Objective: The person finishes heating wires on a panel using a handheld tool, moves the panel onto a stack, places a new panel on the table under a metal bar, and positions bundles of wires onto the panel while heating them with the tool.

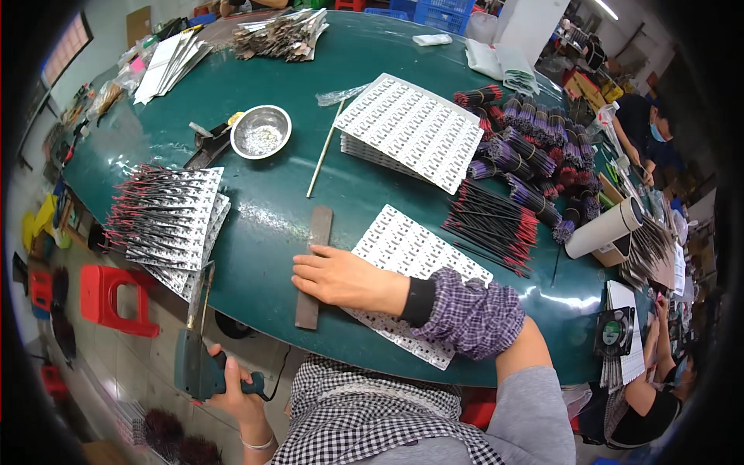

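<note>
My left hand (231,391) is closed round the handle of a green pistol-shaped soldering gun (194,368), off the table's near edge. Its metal tip points up beside a stack of white circuit sheets (182,221) bearing rows of black wires with red ends (139,209). My right hand (341,277) lies flat, fingers stretched across a brown flat bar (319,225) on the green table. Under my right forearm, in its purple plaid sleeve, rests a white perforated-looking circuit sheet (411,240). Part of that sheet is hidden by the arm.
A metal bowl (261,133) holds silvery bits. Beyond the bar lies a thin stick (325,155), beside a tall stack of circuit sheets (411,124). Loose wires (492,225) and bundled wires (527,155) lie rightward, near a white cylinder (604,229). Other people work at right.
</note>
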`<state>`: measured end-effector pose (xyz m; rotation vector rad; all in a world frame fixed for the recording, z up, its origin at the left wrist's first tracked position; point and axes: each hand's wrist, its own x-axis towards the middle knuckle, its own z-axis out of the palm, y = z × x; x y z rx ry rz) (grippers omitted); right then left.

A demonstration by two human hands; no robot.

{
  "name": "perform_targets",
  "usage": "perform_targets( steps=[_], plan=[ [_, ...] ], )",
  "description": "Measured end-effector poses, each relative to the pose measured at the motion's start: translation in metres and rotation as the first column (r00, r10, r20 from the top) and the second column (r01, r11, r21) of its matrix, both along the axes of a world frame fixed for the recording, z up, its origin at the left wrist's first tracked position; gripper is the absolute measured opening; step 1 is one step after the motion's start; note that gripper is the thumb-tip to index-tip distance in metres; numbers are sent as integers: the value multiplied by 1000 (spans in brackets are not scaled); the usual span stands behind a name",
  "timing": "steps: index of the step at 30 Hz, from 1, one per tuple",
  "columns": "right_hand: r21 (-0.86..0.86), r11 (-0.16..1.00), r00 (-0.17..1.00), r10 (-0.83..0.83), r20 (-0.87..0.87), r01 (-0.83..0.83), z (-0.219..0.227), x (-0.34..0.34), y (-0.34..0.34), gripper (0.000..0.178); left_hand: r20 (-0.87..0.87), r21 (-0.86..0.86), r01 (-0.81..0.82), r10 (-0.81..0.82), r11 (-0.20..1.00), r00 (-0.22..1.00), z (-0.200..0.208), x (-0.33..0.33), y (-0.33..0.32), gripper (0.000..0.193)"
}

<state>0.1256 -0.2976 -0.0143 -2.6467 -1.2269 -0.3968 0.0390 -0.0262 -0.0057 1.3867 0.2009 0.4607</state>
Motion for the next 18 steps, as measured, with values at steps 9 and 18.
perform_targets(
  steps=[9, 18],
  plan=[
    [-196, 977, 992, 100, 81, -82, 23, 4, -13, 45, -85, 57, -9, 14, 998, 996, -5, 21, 1, 26],
    [-133, 989, 995, -61, 76, 70, 18, -5, -50, 44, -136, 28, 106, -102, 994, 985, -15, 30, -3, 39]
  ],
)
